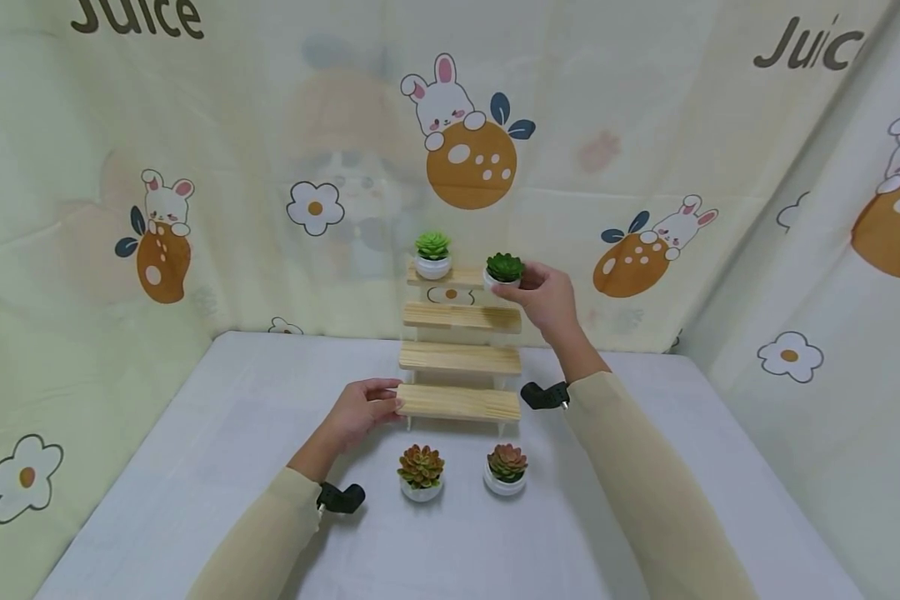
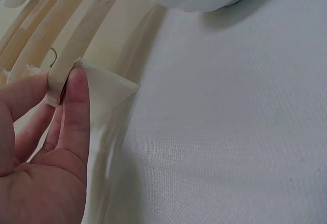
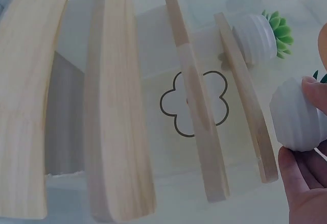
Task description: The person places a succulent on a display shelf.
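Observation:
A wooden stepped shelf [image 1: 459,358] with white supports stands on the table. My right hand [image 1: 547,300] holds a dark green succulent [image 1: 505,267] by its white ribbed pot [image 3: 295,114], at the right end of the top step. In the right wrist view a small gap shows between that pot and the board. On the top step's left end sits a light green succulent [image 1: 432,254]. My left hand [image 1: 356,410] pinches the left end of the lowest step [image 2: 76,45], thumb on one face and fingers on the other.
Two reddish potted succulents, one orange-brown [image 1: 421,472] and one pinkish [image 1: 506,468], stand on the white tablecloth [image 1: 450,550] in front of the shelf. A printed curtain [image 1: 255,267] hangs close behind the shelf, and another curtain [image 1: 832,417] hangs on the right.

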A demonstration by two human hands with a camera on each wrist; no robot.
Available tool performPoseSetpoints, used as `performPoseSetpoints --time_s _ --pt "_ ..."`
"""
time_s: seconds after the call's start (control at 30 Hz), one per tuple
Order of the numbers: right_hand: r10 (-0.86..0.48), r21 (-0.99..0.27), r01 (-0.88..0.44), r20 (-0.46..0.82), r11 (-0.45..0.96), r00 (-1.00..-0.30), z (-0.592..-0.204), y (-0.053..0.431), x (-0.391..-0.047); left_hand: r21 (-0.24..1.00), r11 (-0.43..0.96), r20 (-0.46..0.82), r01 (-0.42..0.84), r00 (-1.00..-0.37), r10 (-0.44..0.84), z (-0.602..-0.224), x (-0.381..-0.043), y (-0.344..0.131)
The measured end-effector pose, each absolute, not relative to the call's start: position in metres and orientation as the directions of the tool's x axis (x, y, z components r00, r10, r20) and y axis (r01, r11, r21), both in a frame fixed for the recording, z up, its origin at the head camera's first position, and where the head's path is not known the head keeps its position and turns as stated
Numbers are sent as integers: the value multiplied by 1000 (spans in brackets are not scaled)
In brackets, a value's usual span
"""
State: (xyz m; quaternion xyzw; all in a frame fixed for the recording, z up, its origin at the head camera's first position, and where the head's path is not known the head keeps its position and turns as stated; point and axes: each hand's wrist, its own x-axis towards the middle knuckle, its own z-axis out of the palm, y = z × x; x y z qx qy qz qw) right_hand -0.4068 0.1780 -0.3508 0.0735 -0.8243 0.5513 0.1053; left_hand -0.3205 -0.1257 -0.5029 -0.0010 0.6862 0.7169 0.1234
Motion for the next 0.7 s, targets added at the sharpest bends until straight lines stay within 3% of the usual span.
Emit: performPoseSetpoints --time_s 0.7 --pt "63 -902 -211 252 377 -966 -344 166 -434 986 -10 -164 -168 -968 190 -500 -319 -126"
